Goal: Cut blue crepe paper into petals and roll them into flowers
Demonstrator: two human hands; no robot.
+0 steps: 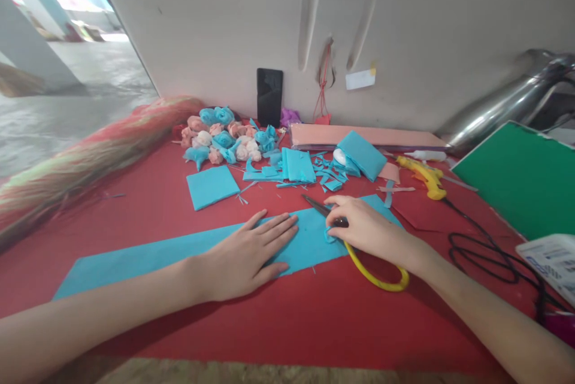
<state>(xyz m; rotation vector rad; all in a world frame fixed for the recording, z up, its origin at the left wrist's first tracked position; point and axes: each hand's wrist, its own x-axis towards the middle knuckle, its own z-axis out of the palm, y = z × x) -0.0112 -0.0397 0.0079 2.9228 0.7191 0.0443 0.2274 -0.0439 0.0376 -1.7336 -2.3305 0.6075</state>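
well, the left hand [247, 258] lies flat, fingers slightly spread, on a blue strip [309, 246] across the red worktop [269, 333]; the right hand [371, 225] grips scissors [342, 222] over the strip.

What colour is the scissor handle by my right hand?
The handle is yellow, best in head view.

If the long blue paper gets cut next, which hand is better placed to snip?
Probably the right hand: its curled fingers are on the scissors. The left hand lies flat on the blue paper, better placed for steadying.
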